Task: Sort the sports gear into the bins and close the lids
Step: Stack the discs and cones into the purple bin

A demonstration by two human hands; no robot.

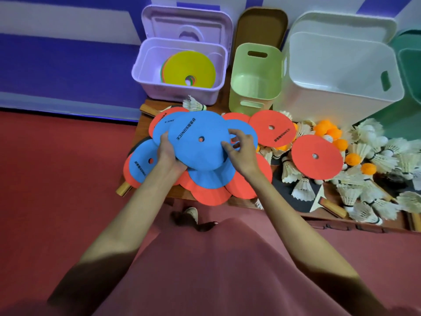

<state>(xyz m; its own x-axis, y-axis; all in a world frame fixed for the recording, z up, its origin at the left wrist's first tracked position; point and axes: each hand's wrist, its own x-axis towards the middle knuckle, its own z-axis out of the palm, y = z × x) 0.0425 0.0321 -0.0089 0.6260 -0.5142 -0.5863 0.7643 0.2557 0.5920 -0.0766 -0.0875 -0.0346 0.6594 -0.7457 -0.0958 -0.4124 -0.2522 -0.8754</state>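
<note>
A heap of blue and red flat disc cones covers the left of the wooden table point(157, 192). My left hand point(169, 153) grips the left edge of the top blue disc point(196, 144), which is lifted above the heap. My right hand point(239, 149) pinches the same disc's right edge with fingers bent. Two loose red discs point(272, 128) point(316, 157) lie further right. The lilac bin point(145, 71) at the back holds a yellow cone point(189, 69) on a stack, its lid point(186, 26) standing open behind it.
A pale green bin point(255, 92) and a large white bin point(337, 87) stand open at the back, and a teal bin point(410, 71) at far right. Several shuttlecocks point(303, 185), orange balls point(325, 128) and paddles with wooden handles point(332, 208) litter the table's right side.
</note>
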